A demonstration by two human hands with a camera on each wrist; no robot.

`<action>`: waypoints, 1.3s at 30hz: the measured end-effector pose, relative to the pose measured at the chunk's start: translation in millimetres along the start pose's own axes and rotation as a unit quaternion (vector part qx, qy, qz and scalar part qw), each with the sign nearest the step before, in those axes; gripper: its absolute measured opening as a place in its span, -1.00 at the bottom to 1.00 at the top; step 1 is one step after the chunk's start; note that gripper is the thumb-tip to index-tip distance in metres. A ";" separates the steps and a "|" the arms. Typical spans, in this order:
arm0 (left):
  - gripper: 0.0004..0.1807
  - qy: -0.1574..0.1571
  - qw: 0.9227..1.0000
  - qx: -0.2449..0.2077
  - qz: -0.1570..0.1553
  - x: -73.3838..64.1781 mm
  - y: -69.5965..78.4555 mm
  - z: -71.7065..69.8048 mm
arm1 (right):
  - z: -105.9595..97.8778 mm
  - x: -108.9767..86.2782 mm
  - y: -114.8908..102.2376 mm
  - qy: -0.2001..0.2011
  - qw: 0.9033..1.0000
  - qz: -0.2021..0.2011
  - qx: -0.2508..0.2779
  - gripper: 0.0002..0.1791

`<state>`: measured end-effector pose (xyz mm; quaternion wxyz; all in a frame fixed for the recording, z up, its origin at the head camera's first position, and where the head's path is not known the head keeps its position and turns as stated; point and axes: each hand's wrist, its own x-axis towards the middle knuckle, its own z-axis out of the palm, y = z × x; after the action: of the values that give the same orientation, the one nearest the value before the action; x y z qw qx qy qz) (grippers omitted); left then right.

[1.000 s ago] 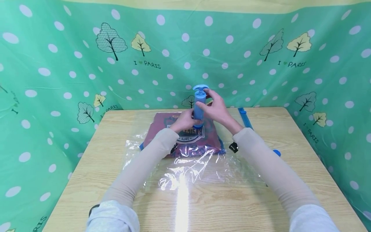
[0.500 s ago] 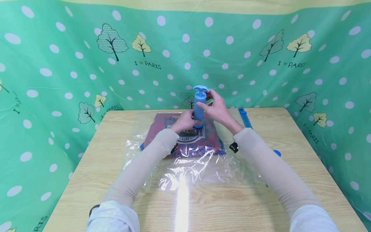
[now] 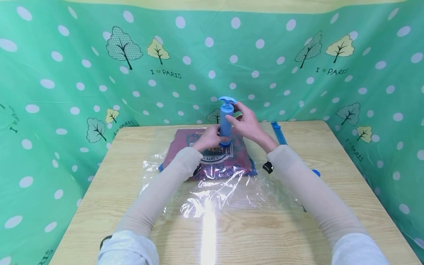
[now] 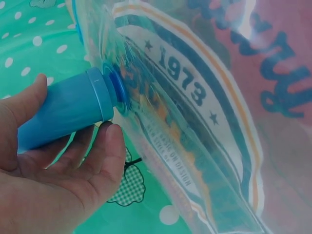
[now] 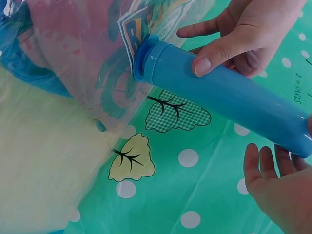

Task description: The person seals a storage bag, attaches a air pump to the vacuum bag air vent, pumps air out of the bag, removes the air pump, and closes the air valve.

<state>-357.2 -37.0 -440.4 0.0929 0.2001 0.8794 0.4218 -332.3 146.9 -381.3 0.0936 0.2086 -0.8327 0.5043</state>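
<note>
A blue hand pump (image 3: 226,121) stands upright on a clear plastic bag (image 3: 198,200), its T-shaped handle on top. Inside the bag lies folded maroon clothing (image 3: 175,145) printed with a "1973" emblem. My left hand (image 3: 209,139) grips the lower barrel between thumb and fingers. Higher up, my right hand (image 3: 247,124) holds the barrel just under the handle. In the left wrist view, the pump's base (image 4: 117,87) meets the bag beside the emblem. The right wrist view has fingertips of the right hand (image 5: 280,187) at the barrel's far end.
A blue plastic strip (image 3: 279,133) lies at the back right of the wooden table (image 3: 109,195). Beyond my right forearm sits a round blue cap (image 3: 316,172). A green dotted curtain (image 3: 212,55) rises behind the table's far edge. Loose bag film spreads toward me.
The head view has shifted very slightly. Both hands keep their hold on the pump, which stays in the same place on the bag.
</note>
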 end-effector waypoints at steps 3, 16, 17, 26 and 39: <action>-0.43 0.001 1.000 0.003 -0.001 -0.7 1.1 0.9 | -0.3 0.3 0.1 0.000 1.000 0.000 -0.005 -0.48; -0.46 0.003 1.000 0.005 0.006 -4.0 3.2 0.3 | 3.8 1.6 -1.7 0.025 1.000 0.013 -0.009 -0.37; -0.46 0.002 1.000 0.005 0.007 -4.0 3.0 0.1 | 3.8 1.2 -1.9 0.024 1.000 0.009 -0.008 -0.36; -0.43 -0.004 1.000 0.013 0.005 -1.0 1.7 1.2 | 3.6 1.0 -0.6 0.020 1.000 -0.002 -0.009 -0.41; -0.41 -0.004 0.999 0.021 0.024 0.8 -2.0 1.9 | 6.7 3.6 0.5 0.035 0.999 0.001 -0.018 -0.29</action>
<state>-357.8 -36.4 -443.2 0.0817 0.2247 0.8828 0.4042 -335.4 140.3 -383.6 0.1264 0.1885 -0.8381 0.4960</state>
